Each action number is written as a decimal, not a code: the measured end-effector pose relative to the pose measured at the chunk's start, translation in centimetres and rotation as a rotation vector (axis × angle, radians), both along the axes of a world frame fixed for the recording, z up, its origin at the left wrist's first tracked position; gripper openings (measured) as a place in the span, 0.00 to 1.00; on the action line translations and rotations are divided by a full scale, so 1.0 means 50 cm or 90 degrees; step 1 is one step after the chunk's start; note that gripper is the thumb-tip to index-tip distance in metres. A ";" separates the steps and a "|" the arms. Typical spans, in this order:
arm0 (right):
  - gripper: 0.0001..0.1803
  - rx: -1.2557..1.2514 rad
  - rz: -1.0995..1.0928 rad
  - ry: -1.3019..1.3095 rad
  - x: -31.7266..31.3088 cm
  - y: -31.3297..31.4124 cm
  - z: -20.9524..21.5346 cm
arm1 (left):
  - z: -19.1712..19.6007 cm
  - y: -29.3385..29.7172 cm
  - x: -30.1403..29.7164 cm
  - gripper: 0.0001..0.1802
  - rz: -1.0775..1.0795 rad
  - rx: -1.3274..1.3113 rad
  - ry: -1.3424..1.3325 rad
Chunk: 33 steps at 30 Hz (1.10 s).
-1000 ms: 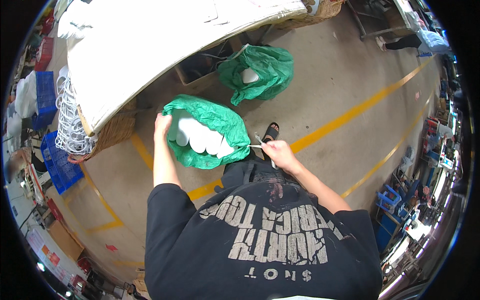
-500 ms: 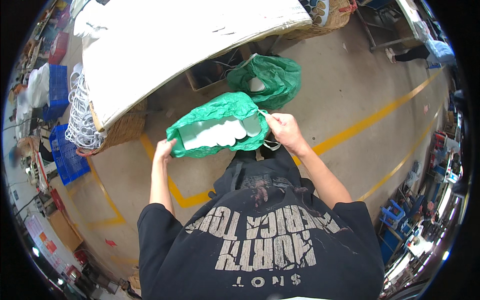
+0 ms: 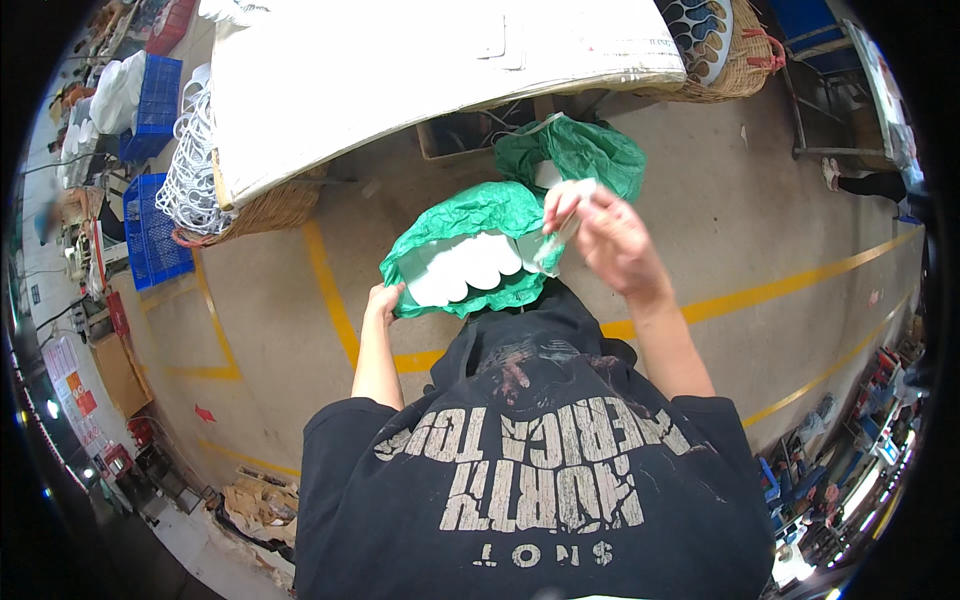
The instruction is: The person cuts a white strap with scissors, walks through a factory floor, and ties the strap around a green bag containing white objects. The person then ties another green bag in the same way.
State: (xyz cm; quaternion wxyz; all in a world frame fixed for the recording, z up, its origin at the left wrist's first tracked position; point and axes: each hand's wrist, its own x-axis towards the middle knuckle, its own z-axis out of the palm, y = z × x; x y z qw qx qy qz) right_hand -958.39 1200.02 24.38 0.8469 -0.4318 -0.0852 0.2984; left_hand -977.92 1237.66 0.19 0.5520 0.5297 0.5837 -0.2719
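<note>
A green woven plastic sack [image 3: 470, 200] lies open in front of me. Several white rounded flat pieces [image 3: 475, 262] are packed in a row inside it. My left hand [image 3: 384, 301] is closed on the sack's left rim. Above the right end of the sack, my right hand [image 3: 610, 235] is raised, its fingers pinched on a whitish string [image 3: 552, 245], blurred by motion, that hangs toward the rim. A second green sack [image 3: 605, 160] stands just beyond, with something white showing at its mouth.
A white-covered table [image 3: 430, 70] spans the far side. Wicker baskets stand by it, one at the left [image 3: 275, 212] with white looped pieces [image 3: 195, 170], another at the right [image 3: 745, 60]. Blue crates [image 3: 158, 235] sit farther left. Yellow lines [image 3: 780, 285] cross the floor. A person's leg [image 3: 872, 186] shows at right.
My right hand has left the sack's right rim and risen with the string. My left hand keeps its hold. The whole scene has shifted rightward in view.
</note>
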 end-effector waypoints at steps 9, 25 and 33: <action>0.03 0.336 -0.062 -0.161 0.194 -0.090 0.184 | 0.001 0.015 -0.047 0.20 0.215 -0.178 -0.071; 0.06 -0.609 0.023 -0.118 -0.281 0.417 -0.451 | 0.013 0.106 -0.097 0.21 -0.023 -0.290 -0.068; 0.13 -0.685 0.161 -0.050 -0.403 0.593 -0.553 | 0.029 0.100 -0.114 0.23 -0.098 -0.217 -0.102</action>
